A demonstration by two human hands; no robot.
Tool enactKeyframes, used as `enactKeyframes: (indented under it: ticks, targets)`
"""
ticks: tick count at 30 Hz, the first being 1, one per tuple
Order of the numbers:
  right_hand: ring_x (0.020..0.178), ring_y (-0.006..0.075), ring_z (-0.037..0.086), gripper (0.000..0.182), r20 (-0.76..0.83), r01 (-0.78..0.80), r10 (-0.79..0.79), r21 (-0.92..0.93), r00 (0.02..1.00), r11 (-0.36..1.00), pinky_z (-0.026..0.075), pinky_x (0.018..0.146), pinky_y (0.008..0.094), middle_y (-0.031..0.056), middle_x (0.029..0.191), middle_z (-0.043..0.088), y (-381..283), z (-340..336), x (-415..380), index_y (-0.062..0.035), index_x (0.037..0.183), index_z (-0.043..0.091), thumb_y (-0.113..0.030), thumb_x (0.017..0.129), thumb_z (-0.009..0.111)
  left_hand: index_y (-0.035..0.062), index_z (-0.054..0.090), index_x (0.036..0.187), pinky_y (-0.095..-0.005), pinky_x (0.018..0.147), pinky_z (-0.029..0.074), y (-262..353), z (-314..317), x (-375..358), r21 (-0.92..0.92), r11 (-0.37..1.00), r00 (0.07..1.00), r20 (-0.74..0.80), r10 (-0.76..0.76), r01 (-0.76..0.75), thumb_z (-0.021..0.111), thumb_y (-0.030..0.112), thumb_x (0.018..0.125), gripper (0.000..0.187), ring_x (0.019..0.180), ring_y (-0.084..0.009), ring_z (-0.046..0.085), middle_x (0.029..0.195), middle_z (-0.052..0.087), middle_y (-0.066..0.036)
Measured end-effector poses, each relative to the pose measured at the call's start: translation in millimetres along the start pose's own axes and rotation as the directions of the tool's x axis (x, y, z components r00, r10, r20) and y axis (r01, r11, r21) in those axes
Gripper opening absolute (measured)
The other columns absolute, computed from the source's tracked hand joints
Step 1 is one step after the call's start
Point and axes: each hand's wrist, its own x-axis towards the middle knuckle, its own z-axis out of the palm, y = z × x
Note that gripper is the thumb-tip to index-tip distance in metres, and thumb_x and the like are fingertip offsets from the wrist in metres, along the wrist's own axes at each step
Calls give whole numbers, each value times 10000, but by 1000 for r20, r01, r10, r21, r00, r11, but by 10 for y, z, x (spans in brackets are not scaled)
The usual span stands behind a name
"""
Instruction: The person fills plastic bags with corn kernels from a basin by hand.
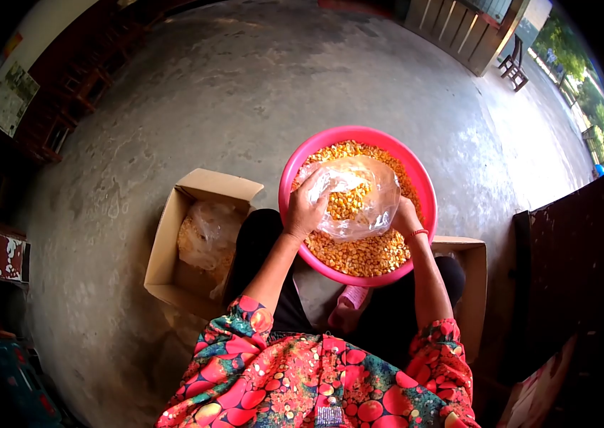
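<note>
The clear plastic bag is located over the pink basin, above the loose corn kernels that cover the basin's interior; its mouth is spread wide, and further yellow-orange kernels show within its outline. The left hand is at the bag's left side, its fingers bent and closed on the gathered film, with a small gap between thumb and forefinger. The right hand is at the bag's right edge, just inside the basin's rim and touching the film; its fingertips are hidden, so how far they are closed cannot be determined. A red bracelet is on the right wrist. The basin is positioned between and forward of the person's knees, which are in dark trousers. An open cardboard box stands beside the left leg, containing a second plastic bag with yellowish contents. Another cardboard box stands beside the right leg, largely obscured by it. The person wears a multicoloured patterned shirt; a pink slipper is visible below the basin. The floor is grey and marked with stains. A wooden chair stands near the bright doorway, well apart from the basin.
</note>
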Motion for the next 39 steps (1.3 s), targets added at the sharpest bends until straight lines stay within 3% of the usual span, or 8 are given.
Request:
enactKeyframes:
  ticks: [2,5,17,28,29,34,37,39]
  targets:
    - [770,225,635,206,-71,-59,83,292,994,955,489,713,333,148,803,659,-289,-336,-51,-6,939,627,-169,821,580,-45,503,1179,-328,944,412,-6,4,0,-52,998,1000,3,-30,30,590,44,790,409,1128,-289,519,1188,539,-216]
    - [406,56,371,237,182,-339,387,857,904,389,289,377,219,-26,586,463,-356,-563,-45,-30,967,602,-233,908,495,-38,506,1178,-328,939,415,-82,14,-1,8,1000,1000,-3,16,-16,586,38,788,405,1123,-291,523,1182,545,-211]
    - [434,11,260,179,45,-47,-11,976,999,-211,208,380,159,-79,585,350,-714,-809,-75,-99,871,512,-243,949,440,-22,510,1185,-337,934,419,-15,-1,8,97,994,999,26,36,-38,586,39,783,413,1116,-290,528,1157,560,-211]
    - [738,114,545,182,-4,4,-2,981,1000,191,439,662,242,33,799,583,-1008,-271,37,-26,893,592,-150,905,459,-43,485,1213,-310,983,363,32,-10,8,28,1000,998,64,-11,9,538,-18,736,481,1153,-233,493,1206,537,-180]
    - [855,136,560,202,-22,66,-88,838,996,542,443,795,268,52,872,601,-971,-375,-4,8,887,604,-135,896,461,-43,485,1213,-310,983,363,30,-11,6,27,1000,998,65,-12,10,538,-18,736,481,1153,-233,493,1206,537,-180]
    - [950,154,570,169,45,59,-108,607,993,792,443,831,283,76,966,635,-729,-210,29,2,935,631,-94,828,542,-51,479,1214,-310,990,355,-9,-12,-11,21,999,996,73,-46,45,520,-28,714,503,1167,-241,477,1222,522,-174]
    - [846,244,604,140,-221,284,-245,169,944,944,469,760,340,120,889,644,-688,-271,32,-87,878,666,-90,764,585,-54,480,1210,-313,992,353,13,-29,-9,111,994,997,74,-13,5,527,-24,715,498,1174,-252,470,1222,518,-178]
    - [859,259,602,152,-222,231,-185,202,957,952,480,741,345,125,899,631,-749,-405,-44,-76,914,646,-94,776,586,-53,491,1193,-323,975,376,12,-23,-4,119,992,998,55,32,-38,544,-6,725,473,1153,-276,490,1198,529,-197]
